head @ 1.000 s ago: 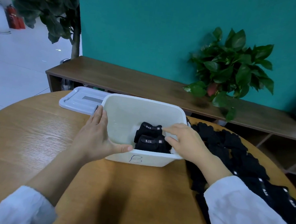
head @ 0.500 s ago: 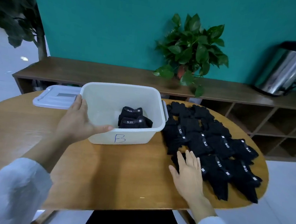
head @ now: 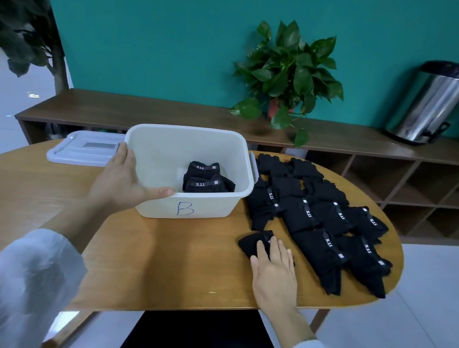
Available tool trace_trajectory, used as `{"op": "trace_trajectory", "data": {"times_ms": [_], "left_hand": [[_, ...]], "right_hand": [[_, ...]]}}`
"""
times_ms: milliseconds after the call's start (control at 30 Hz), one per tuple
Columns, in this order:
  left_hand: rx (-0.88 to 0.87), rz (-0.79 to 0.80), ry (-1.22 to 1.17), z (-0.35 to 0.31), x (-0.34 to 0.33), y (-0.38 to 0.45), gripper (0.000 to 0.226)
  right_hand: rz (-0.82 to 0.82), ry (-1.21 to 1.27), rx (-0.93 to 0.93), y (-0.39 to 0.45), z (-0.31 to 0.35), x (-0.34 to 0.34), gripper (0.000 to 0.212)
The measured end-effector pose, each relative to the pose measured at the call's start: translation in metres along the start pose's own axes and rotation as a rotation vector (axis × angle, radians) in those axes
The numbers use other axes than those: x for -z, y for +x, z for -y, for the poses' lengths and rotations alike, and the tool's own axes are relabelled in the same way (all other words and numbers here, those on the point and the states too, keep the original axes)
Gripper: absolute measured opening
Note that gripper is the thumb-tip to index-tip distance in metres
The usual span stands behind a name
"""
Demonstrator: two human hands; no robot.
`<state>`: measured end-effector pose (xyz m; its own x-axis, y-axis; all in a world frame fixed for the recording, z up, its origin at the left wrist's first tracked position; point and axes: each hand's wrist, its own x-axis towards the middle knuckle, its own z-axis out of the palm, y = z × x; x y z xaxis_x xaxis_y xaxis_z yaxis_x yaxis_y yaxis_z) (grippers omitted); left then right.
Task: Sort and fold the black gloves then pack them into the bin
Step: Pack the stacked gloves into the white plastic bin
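- While the left hand (head: pixel 121 185) steadies the white bin (head: pixel 193 209) at its near-left corner, the thumb lies along the front rim and the straight fingers lie flat against the left wall, so that grip is apart, not curled round anything.
- Two folded black gloves (head: pixel 205 179) lie in the bin's right half, white "5.11" labels facing up.
- A blue "B" is written on the bin's front wall.
- Right hand (head: pixel 274 269) lies flat, fingers straight and slightly spread, its fingertips resting on a single black glove (head: pixel 253 243) near the worktop's (head: pixel 162 264) front edge; this grip is apart too.
- More black gloves (head: pixel 321 210) are laid in overlapping rows just right of the bin.
- Behind the bin to the left, a pale lid (head: pixel 84 151) lies flat on the worktop.
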<state>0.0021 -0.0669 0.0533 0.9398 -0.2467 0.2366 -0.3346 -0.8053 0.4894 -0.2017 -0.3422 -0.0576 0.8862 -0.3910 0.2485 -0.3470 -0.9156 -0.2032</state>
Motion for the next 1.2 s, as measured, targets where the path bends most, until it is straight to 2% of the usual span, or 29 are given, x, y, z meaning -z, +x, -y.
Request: {"op": "trace_trajectory", "data": {"times_ms": [400,567,633,733,800,1000,1200], "left_hand": [[0.001,0.027,0.006,-0.006,0.005,-0.007,0.151],[-0.005,0.025,-0.011,-0.007,0.005,-0.009,0.151],[-0.007,0.025,-0.013,-0.009,0.006,-0.01,0.152],[0.009,0.037,0.001,-0.012,0.008,-0.013,0.151],[0.006,0.028,0.01,-0.013,0.008,-0.013,0.151],[0.0,0.059,0.008,-0.014,0.012,-0.016,0.15],[-0.001,0.05,-0.006,-0.013,0.011,-0.014,0.153]], "right_hand": [[0.207,-0.029,0.483,0.013,0.035,-0.003,0.063],[0.322,-0.005,0.683,0.02,0.049,0.009,0.076],[0.343,0.007,0.687,0.022,0.053,0.019,0.078],[0.222,0.044,0.661,0.022,0.072,0.038,0.055],[0.221,0.053,0.626,0.025,0.089,0.043,0.046],[0.52,-0.062,0.502,0.044,0.106,0.043,0.056],[0.66,-0.115,0.506,0.062,0.111,0.036,0.056]]}}
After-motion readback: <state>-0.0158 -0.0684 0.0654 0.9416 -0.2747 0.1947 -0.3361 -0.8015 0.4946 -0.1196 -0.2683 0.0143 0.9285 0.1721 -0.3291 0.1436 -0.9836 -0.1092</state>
